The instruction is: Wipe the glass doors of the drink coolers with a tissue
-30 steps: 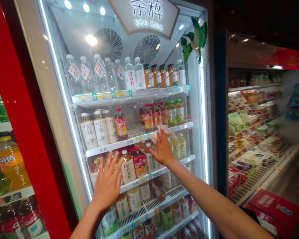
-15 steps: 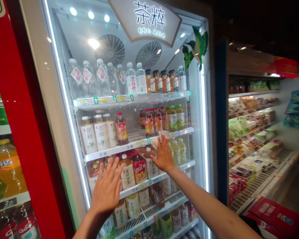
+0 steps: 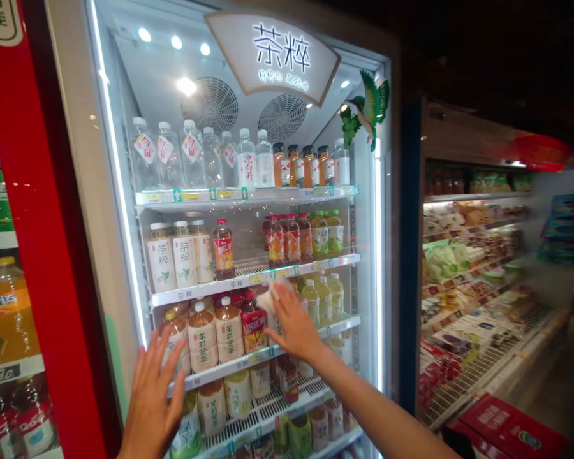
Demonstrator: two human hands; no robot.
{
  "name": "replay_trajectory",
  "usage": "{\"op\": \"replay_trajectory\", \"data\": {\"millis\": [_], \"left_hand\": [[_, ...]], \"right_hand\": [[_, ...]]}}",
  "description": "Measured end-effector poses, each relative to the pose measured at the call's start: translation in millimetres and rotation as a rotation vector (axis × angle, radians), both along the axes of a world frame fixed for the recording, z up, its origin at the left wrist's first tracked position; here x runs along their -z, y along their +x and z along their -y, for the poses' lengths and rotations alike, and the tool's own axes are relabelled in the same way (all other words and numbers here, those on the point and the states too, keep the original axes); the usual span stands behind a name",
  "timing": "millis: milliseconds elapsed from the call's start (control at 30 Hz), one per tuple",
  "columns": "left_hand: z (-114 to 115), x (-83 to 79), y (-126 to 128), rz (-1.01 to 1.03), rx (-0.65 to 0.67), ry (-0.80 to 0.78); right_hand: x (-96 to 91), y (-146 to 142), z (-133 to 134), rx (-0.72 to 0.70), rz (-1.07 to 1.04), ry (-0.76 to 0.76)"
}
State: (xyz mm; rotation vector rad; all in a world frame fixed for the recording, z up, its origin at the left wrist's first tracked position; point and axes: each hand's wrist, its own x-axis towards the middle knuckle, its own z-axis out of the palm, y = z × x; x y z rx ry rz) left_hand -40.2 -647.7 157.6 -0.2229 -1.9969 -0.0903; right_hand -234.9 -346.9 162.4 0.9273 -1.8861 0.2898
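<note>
A tall drinks cooler with a glass door (image 3: 368, 255) stands in front of me, its shelves full of water, tea and juice bottles. My right hand (image 3: 291, 322) presses a small white cloth (image 3: 270, 294) flat against the glass at mid height, fingers stretched over it. My left hand (image 3: 152, 400) lies flat and open on the glass near the door's lower left, fingers spread. Behind the glass by the cloth stands a red-labelled bottle (image 3: 253, 325) among tea bottles.
A red-framed cooler (image 3: 43, 255) with orange and cola bottles adjoins on the left. To the right runs an open chilled display (image 3: 478, 287) with packaged food on wire shelves. A bird decoration (image 3: 366, 111) and a fan-shaped sign (image 3: 275, 54) sit near the door's top.
My right hand has slid the cloth down and to the left on the glass. My left hand has moved lower and left. The view has shifted slightly.
</note>
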Motion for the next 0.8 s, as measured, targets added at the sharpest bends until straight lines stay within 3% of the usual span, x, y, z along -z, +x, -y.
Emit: {"op": "replay_trajectory", "data": {"millis": [67, 133, 200, 267, 333, 567, 700, 800], "left_hand": [[7, 22.5, 18, -0.042, -0.065, 0.304], [12, 43.6, 26, -0.003, -0.143, 0.648], [19, 59.2, 24, 0.096, -0.204, 0.913], [30, 67.9, 17, 0.18, -0.257, 1.006], [43, 71.2, 11, 0.234, -0.304, 0.978], [83, 66.8, 17, 0.425, -0.323, 0.739], [106, 59.4, 22, 0.524, -0.279, 0.633], [120, 55.6, 26, 0.58, -0.221, 0.576]], "right_hand": [[-25.5, -14, -10, 0.13, 0.026, -0.326], [-32.9, -19, -3, 0.129, 0.037, -0.406], [-19.5, -12, 18, -0.031, 0.016, -0.168], [3.0, 2, 40, -0.23, -0.023, 0.152], [19.9, 13, 55, -0.32, -0.035, 0.296], [20.3, 42, 72, -0.118, 0.094, 0.063], [30.5, 83, 86, -0.018, 0.162, 0.014], [37.9, 120, 80, 0.027, 0.193, 0.053]]}}
